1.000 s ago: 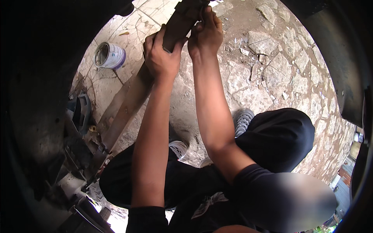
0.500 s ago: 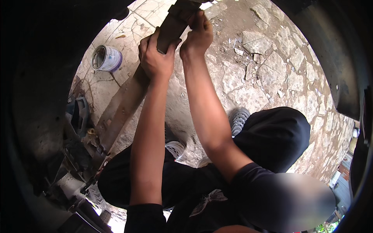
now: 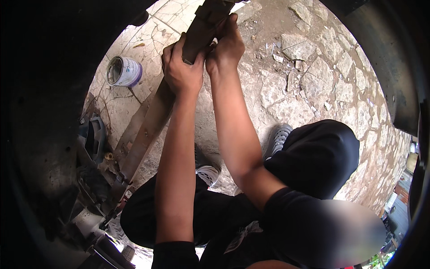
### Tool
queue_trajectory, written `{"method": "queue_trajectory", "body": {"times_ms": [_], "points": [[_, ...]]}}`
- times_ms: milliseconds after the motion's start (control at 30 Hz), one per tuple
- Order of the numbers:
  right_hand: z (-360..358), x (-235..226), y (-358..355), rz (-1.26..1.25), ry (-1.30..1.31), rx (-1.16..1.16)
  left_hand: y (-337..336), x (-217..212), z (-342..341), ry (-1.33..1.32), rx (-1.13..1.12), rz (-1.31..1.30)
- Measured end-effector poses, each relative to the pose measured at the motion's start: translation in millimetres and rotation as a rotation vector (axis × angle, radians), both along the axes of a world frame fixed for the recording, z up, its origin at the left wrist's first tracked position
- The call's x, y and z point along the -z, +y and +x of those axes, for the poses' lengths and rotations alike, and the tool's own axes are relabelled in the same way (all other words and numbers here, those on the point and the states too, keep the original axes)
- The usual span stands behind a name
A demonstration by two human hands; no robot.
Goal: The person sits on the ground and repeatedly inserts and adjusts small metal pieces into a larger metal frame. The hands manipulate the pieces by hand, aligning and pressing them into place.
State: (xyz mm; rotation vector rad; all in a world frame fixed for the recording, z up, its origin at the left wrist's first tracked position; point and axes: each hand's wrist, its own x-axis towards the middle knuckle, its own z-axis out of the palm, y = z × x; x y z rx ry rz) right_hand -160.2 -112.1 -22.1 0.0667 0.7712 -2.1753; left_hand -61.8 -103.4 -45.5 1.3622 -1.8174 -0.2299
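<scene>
At the top centre of the view, a person's left hand grips the lower end of a dark, flat-sided bar, fingers along its left edge and thumb across on the right. Close beside it, the right hand is curled against the bar's right edge, one digit pointing upward; how firmly it holds cannot be told. The bar slants up and rightward to the picture's upper edge. Below the left wrist, a long brown beam runs diagonally down and left toward shadowed dark parts. Left of the hands, an open white-and-purple tin stands on cracked pale flooring. To the right spreads uneven stone paving.
</scene>
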Motion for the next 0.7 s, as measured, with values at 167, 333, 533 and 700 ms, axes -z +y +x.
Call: {"method": "queue_trajectory", "body": {"times_ms": [167,333,533,700], "points": [[7,13,8,0.125,0.226,0.041,2,-8,-10,0.020,-0.003,0.027],[9,9,-4,0.122,0.197,0.139,-2,-4,1,0.051,0.049,0.045],[-17,1,-15,0.224,0.369,0.204,1,-7,2,0.121,0.045,0.097],[-3,20,-2,0.208,0.365,0.203,-2,-6,1,0.099,0.038,0.098]]}}
